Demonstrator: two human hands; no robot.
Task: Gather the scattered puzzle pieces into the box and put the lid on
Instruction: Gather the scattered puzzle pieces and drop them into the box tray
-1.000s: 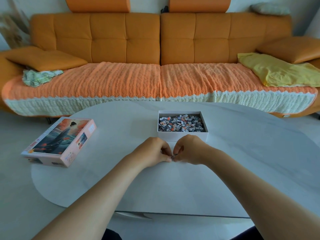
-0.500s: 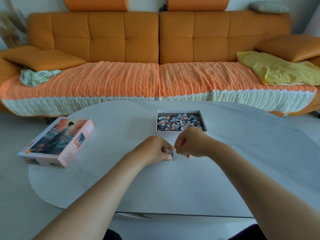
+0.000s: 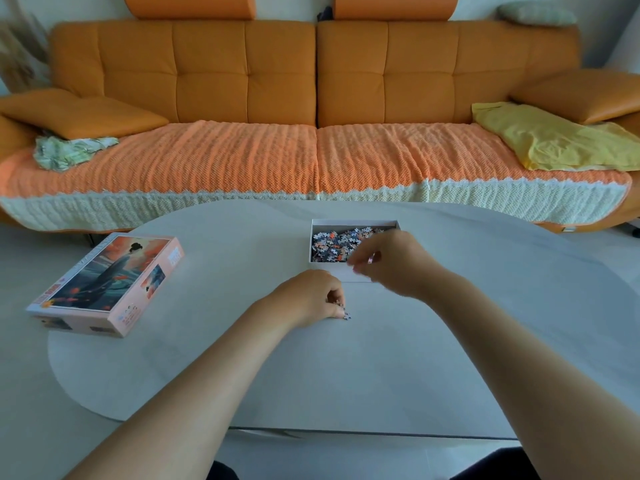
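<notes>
Two hands work over the counter (image 3: pixel 450 358). The lid (image 3: pixel 107 282) lies at the left, well apart from the open box (image 3: pixel 353 222) at centre. Release over the box interior, clear of its near wall. The right hand (image 3: pixel 391 263) hovers there, pinching a piece (image 3: pixel 370 260). The left hand (image 3: pixel 308 299) rests on the counter, fingers curled onto the loose pieces (image 3: pixel 346 316).

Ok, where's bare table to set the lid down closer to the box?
Bare table lies between the lid and the box, and right of the box. Crowded in front of it: left hand pinching loose pieces, right hand holding a piece.
</notes>
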